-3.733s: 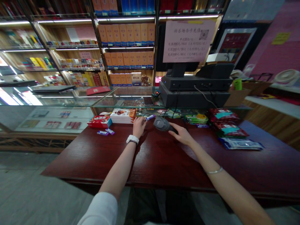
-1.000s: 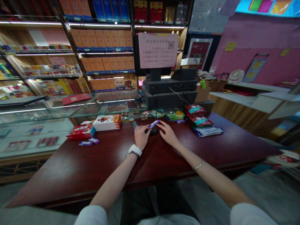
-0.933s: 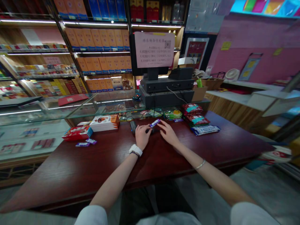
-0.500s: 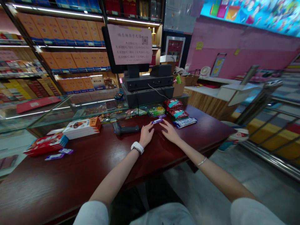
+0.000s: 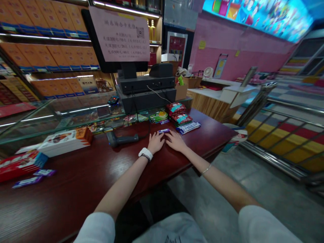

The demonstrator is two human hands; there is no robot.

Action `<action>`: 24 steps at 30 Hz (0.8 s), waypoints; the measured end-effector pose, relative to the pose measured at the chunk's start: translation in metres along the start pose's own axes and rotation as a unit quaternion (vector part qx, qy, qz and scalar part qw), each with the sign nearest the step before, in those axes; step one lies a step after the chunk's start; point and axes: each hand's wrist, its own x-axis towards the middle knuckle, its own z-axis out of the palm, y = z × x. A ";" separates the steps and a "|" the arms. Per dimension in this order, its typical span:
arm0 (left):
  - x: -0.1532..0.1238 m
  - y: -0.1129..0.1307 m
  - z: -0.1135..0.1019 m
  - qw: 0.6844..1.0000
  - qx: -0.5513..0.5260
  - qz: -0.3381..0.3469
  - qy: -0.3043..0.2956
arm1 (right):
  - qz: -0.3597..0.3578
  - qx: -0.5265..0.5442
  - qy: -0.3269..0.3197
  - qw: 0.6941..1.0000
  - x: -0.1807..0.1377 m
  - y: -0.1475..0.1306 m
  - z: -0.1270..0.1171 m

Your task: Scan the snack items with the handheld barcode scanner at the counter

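Note:
A small purple-wrapped snack bar [image 5: 164, 131] lies on the dark red table [image 5: 101, 175], at the fingertips of both hands. My left hand [image 5: 155, 143], with a white watch on the wrist, rests palm down with its fingers stretched toward the bar's left part. My right hand [image 5: 176, 141] lies flat on the other side, fingers extended to the bar's right end. Just beyond is a second purple bar [image 5: 165, 122], in front of green packets [image 5: 158, 116]. Red-brown snack bags [image 5: 181, 118] and blue-white packets [image 5: 188, 127] lie to the right.
A barcode scanner [image 5: 123, 139] lies left of my hands, its cable running behind. Farther left are a white-orange box [image 5: 65, 141], a red pack [image 5: 21, 165] and purple bars [image 5: 27, 182]. Behind stand a glass counter [image 5: 58, 113] and a monitor with a paper sign [image 5: 121, 37].
My view has turned right. Both hands have drawn closer together, and the purple bar at their fingertips has shifted slightly toward me, away from the second bar.

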 end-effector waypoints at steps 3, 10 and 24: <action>-0.005 0.003 0.001 0.999 0.052 0.015 0.000 | 0.002 -0.023 -0.003 1.000 -0.002 -0.004 0.002; -0.018 0.008 0.001 0.994 0.079 0.003 0.077 | -0.010 -0.014 0.053 0.998 -0.005 -0.006 -0.002; 0.003 0.003 0.007 0.995 0.056 -0.035 0.080 | -0.002 -0.077 -0.012 0.997 0.036 -0.016 -0.008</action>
